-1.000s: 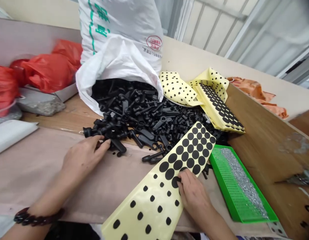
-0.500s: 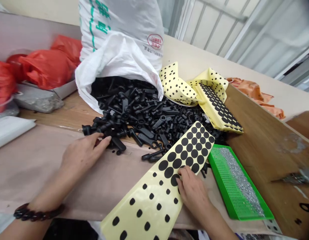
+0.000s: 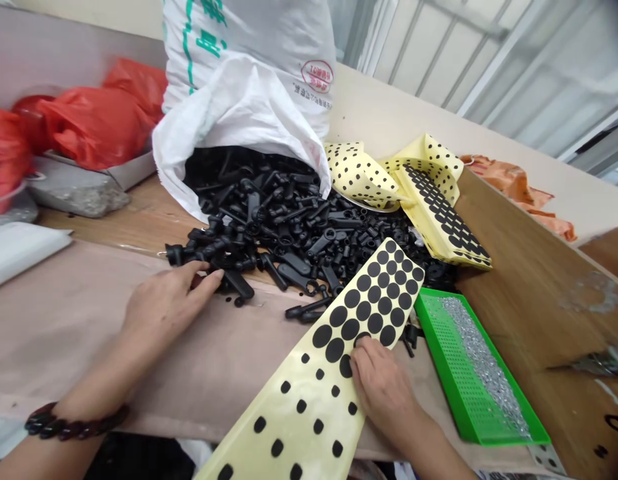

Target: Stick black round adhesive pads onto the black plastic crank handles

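Our left hand (image 3: 171, 303), fingers spread, rests on black plastic parts (image 3: 269, 227) spilling from a white woven sack (image 3: 239, 113); our right hand (image 3: 386, 393), fingers flat, presses a yellow black-dotted sheet (image 3: 289, 427) beside a green perforated tray (image 3: 441, 353) of silver metal bits (image 3: 481, 367).

Parts workshop w/ bulk sack (image 3: 249, 60), black plastic pcs (image 3: 273, 227)

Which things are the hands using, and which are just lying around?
Being used:
left hand on black plastic parts
right hand on yellow sheet of black dots

Just lying around:
white sack
green tray of silver bits
red bags
orange sheet
other yellow sheets
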A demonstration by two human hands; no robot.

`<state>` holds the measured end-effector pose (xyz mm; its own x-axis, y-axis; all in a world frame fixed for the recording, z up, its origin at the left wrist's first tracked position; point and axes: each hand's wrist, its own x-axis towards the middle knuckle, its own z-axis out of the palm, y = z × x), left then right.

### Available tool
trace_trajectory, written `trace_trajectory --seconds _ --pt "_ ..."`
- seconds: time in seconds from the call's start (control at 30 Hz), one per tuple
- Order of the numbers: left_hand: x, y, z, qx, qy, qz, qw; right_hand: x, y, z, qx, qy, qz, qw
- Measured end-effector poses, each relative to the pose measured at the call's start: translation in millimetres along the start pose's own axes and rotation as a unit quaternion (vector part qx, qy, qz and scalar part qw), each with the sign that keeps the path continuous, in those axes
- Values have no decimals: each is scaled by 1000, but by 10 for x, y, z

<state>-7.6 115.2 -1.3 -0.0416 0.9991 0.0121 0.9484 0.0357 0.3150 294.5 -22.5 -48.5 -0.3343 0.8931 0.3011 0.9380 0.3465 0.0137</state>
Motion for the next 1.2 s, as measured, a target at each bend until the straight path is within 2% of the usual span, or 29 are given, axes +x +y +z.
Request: trace_trajectory --seconds 0.23,0.37,0.5,0.77,1.03,1.2 --pt "16 -4 1 29 -13 -10 999 -24 -39 -68 57 -20 -20 998" --pt "2 3 -4 29 -12 -13 999 -51 -81 -153 147 -51 3 988" --pt "-4 -6 3 32 -7 -12 999 -58 -93 -168 176 -49 27 983" --pt "15 -50 47 33 4 -4 999 -73 -117 -113 159 -1 17 987" --pt "-34 -16 -18 39 -16 13 999 -99 -178 -137 145 -18 7 989" --pt "-26 24 -42 49 -23 -2 999 -135 -163 -60 144 34 -59 987"
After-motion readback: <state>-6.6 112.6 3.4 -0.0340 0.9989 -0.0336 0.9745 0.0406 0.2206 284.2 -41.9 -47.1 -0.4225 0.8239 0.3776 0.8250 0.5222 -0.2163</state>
